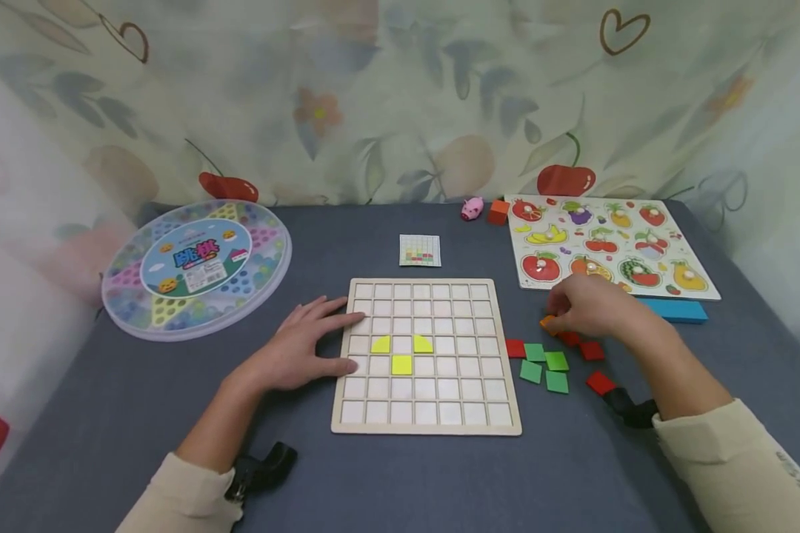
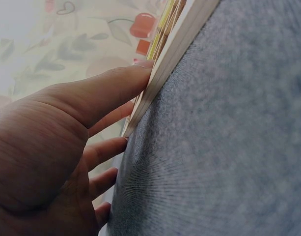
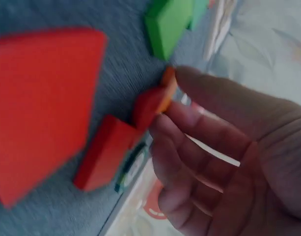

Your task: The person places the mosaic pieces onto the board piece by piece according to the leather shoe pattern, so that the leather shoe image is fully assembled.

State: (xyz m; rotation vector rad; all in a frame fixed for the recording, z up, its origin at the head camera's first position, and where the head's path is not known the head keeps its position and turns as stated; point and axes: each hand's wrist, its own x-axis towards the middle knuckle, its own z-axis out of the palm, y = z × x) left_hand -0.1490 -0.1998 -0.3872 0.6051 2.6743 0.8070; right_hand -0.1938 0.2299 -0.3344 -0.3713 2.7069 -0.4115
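Note:
A wooden grid board lies flat, holding two yellow quarter-round pieces and a yellow square tile. At its left rim rests my left hand, fingers spread, with thumb and index fingertips on the edge. My right hand is over the loose pieces right of the board. Between its thumb and index finger it pinches an orange piece, close beside a red piece with a rounded side. Red tiles and several green tiles lie around it.
Behind the board lies a small pattern card. A round Chinese checkers box is at the back left. A fruit puzzle board, a blue flat block, a pink pig figure and an orange-red cube are at the back right.

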